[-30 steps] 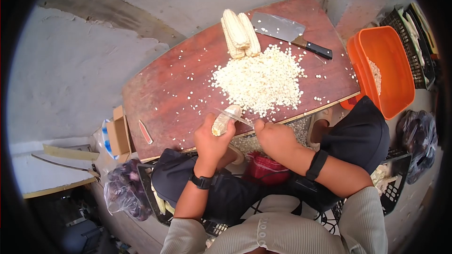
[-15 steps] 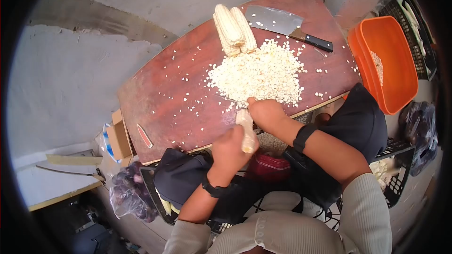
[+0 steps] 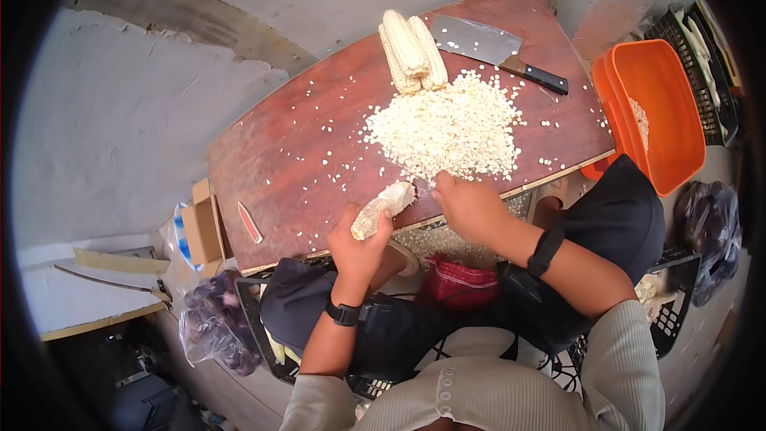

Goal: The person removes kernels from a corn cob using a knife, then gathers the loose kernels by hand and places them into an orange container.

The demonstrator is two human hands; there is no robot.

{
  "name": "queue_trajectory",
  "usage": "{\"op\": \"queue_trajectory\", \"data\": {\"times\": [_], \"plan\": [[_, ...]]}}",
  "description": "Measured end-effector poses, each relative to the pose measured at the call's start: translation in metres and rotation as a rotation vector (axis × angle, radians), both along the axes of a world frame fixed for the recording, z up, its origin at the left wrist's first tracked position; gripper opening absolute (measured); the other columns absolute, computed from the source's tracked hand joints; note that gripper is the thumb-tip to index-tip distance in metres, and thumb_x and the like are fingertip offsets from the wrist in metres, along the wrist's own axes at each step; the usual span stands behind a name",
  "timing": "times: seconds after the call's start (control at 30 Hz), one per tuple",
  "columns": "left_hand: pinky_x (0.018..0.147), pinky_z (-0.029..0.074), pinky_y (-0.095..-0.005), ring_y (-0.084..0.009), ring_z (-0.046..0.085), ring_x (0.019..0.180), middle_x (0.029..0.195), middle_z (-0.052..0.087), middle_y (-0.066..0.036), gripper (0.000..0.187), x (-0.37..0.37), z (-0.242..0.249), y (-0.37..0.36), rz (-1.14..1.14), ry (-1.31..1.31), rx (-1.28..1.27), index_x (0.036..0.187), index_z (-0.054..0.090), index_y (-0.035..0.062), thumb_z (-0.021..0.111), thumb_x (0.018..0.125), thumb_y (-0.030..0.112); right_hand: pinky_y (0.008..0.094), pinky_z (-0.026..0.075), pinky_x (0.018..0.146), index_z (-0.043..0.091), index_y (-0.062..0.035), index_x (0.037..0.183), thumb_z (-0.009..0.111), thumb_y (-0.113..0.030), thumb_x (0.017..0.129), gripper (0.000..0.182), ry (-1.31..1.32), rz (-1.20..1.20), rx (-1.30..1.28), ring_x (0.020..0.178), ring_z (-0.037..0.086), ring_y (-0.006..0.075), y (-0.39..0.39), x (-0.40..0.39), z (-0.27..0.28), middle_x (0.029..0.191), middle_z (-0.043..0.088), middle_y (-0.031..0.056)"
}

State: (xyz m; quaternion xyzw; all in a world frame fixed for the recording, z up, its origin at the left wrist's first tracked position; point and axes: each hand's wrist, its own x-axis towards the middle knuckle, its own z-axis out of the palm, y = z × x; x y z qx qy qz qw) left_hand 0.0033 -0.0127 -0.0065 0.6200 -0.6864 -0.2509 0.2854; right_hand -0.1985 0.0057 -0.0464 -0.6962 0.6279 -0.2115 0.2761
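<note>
My left hand (image 3: 361, 246) grips a stripped corn cob (image 3: 384, 208) propped at the near edge of the kernel pile (image 3: 447, 132), while my right hand (image 3: 468, 206), closed beside it, holds something I cannot make out.

We saw a cleaver (image 3: 499, 50) lying flat at the tabletop's (image 3: 279, 168) far edge, just beside stacked unshelled cobs (image 3: 412, 52). An orange tub (image 3: 654, 108) stood off the right end, black crates (image 3: 702, 56) behind it. A cardboard box (image 3: 199, 227) and a dark plastic bag (image 3: 214, 323) sat low on the left.
</note>
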Motion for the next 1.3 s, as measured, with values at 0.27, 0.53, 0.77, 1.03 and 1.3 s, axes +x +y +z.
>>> {"op": "queue_trajectory", "data": {"times": [0.27, 0.53, 0.77, 1.03, 1.3], "plan": [[0.064, 0.052, -0.0346, -0.0270, 0.068, 0.069, 0.076, 0.067, -0.016, 0.025, 0.000, -0.001, 0.000, 0.005, -0.013, -0.015, 0.090, 0.066, 0.0006, 0.075, 0.075, 0.019, 0.0395, 0.053, 0.052, 0.052, 0.0001, 0.090, 0.051, -0.011, 0.085, 0.013, 0.169, 0.130, -0.013, 0.064, 0.066, 0.0302, 0.039, 0.012, 0.009, 0.075, 0.064, 0.0165], [0.065, 0.052, -0.0340, -0.0277, 0.068, 0.070, 0.078, 0.068, -0.017, 0.023, -0.005, 0.005, -0.001, -0.077, -0.056, 0.035, 0.087, 0.067, -0.0006, 0.074, 0.075, 0.017, 0.0369, 0.049, 0.043, 0.049, -0.0025, 0.083, 0.055, -0.008, 0.078, 0.009, 0.195, 0.055, -0.141, 0.054, 0.064, 0.0267, 0.034, 0.019, -0.007, 0.062, 0.059, 0.0111], [0.062, 0.051, -0.0353, -0.0298, 0.067, 0.068, 0.075, 0.066, -0.018, 0.022, -0.007, 0.005, -0.008, -0.069, -0.030, 0.036, 0.086, 0.067, -0.0003, 0.073, 0.075, 0.017, 0.0427, 0.053, 0.054, 0.052, -0.0007, 0.088, 0.053, -0.009, 0.083, 0.010, 0.157, 0.075, 0.045, 0.068, 0.067, 0.0313, 0.011, 0.028, -0.009, 0.072, 0.063, 0.0149], [0.060, 0.051, -0.0349, -0.0291, 0.067, 0.066, 0.073, 0.066, -0.018, 0.023, -0.013, 0.002, -0.007, -0.100, -0.194, -0.033, 0.084, 0.066, -0.0011, 0.074, 0.074, 0.019, 0.0435, 0.052, 0.053, 0.052, 0.0006, 0.086, 0.053, -0.009, 0.082, 0.010, 0.099, 0.071, -0.070, 0.065, 0.067, 0.0321, -0.019, 0.045, -0.042, 0.070, 0.064, 0.0156], [0.060, 0.052, -0.0318, -0.0184, 0.068, 0.065, 0.076, 0.070, -0.015, 0.022, 0.009, -0.019, -0.002, -0.012, 0.039, -0.011, 0.087, 0.066, -0.0043, 0.073, 0.078, 0.015, 0.0490, 0.051, 0.069, 0.054, 0.0019, 0.094, 0.050, -0.017, 0.091, 0.020, -0.270, 0.112, 0.029, 0.077, 0.064, 0.0408, -0.026, 0.022, -0.054, 0.081, 0.065, 0.0238]]}}
